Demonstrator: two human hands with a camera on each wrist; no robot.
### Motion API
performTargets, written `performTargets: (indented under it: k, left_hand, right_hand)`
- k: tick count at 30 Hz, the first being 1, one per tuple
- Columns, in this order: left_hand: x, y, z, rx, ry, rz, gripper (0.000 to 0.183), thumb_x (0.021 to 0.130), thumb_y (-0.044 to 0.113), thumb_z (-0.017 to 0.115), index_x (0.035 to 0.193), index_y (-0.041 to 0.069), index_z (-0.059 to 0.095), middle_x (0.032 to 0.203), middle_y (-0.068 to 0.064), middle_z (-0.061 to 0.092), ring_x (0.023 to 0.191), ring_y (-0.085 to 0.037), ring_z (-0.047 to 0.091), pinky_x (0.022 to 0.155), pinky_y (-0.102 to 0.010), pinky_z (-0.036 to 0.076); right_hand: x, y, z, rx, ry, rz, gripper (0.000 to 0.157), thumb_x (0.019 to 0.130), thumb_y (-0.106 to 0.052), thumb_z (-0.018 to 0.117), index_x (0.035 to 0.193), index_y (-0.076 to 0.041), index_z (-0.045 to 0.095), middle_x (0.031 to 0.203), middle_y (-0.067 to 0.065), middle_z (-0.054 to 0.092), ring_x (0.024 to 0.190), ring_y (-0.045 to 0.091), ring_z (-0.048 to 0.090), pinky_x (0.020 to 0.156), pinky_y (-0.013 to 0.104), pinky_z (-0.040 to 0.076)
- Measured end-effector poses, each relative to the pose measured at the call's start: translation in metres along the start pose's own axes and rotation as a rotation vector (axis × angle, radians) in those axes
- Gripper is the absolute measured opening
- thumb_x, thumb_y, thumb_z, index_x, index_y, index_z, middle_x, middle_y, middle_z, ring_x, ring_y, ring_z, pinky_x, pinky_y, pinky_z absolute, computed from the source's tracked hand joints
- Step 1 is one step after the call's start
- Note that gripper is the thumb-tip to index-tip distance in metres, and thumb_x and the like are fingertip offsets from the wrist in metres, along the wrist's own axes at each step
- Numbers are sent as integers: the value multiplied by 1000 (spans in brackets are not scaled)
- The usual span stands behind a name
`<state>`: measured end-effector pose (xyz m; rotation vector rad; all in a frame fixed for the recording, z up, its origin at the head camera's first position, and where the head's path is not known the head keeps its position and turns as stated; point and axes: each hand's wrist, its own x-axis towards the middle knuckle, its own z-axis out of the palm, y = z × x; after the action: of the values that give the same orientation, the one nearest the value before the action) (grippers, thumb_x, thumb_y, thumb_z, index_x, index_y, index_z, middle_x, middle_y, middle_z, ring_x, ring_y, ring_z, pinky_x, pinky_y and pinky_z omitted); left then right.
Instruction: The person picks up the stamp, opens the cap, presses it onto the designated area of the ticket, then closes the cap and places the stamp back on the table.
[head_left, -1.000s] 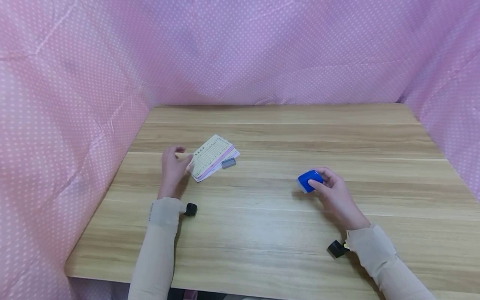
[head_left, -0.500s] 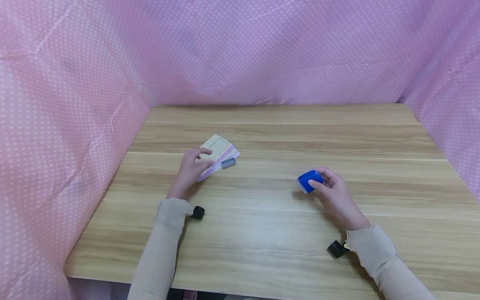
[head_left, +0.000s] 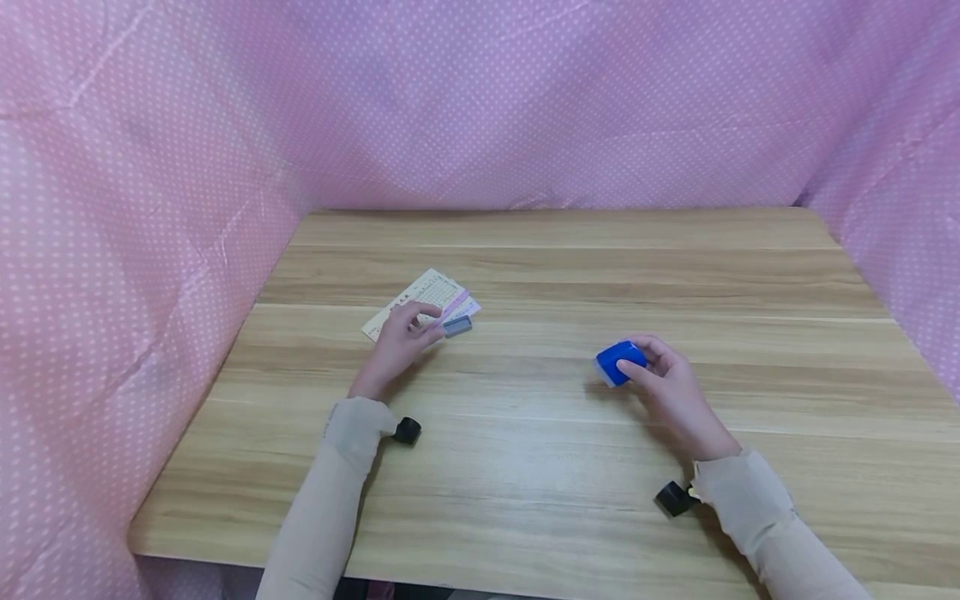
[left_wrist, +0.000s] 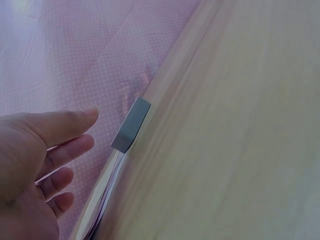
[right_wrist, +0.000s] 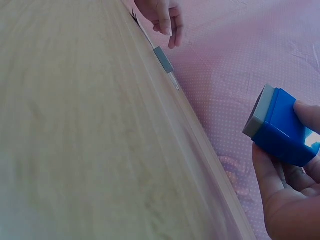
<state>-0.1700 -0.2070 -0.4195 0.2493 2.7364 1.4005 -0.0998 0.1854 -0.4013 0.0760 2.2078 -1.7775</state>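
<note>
In my right hand (head_left: 675, 400) is a blue stamp (head_left: 615, 353), gripped between thumb and fingers above the table. The right wrist view shows the pale grey rim of the stamp (right_wrist: 285, 127) pointing away from the palm. My left hand (head_left: 400, 343) hovers over the printed paper slips (head_left: 431, 287), partly covering them, with nothing in its fingers. Thumb and index fingertip are apart, close to a small grey rectangular cap (head_left: 457, 326) on the slips' near right edge. From the left wrist, a gap shows between the thumb and this cap (left_wrist: 131, 125).
Both hands work over a wood-grain table (head_left: 555, 467). Pink dotted cloth (head_left: 480, 108) hangs behind it and at both sides. Small black wrist cameras (head_left: 407, 431) sit at each cuff, close over the tabletop.
My left hand has moved right, from the slips' left end across them toward the grey cap. The right hand and the blue stamp have stayed in place.
</note>
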Motion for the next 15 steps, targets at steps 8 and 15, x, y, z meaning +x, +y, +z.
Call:
performTargets:
  k: [8, 15]
  left_hand:
    - [1, -3, 7, 25, -9, 1, 42, 85, 17, 73, 124, 7, 60, 117, -12, 59, 100, -26, 44, 83, -32, 36]
    - [3, -3, 9, 29, 6, 5, 46, 82, 14, 76, 124, 5, 60, 116, -15, 59, 96, -26, 45, 84, -31, 35]
  right_hand:
    - [-1, 0, 0, 3, 9, -1, 45, 96, -37, 59, 132, -13, 46, 124, -7, 53, 110, -2, 53, 89, 9, 47]
    - [-1, 0, 1, 19, 10, 6, 43, 96, -36, 59, 131, -15, 47, 120, -10, 53, 110, -1, 52, 88, 8, 47]
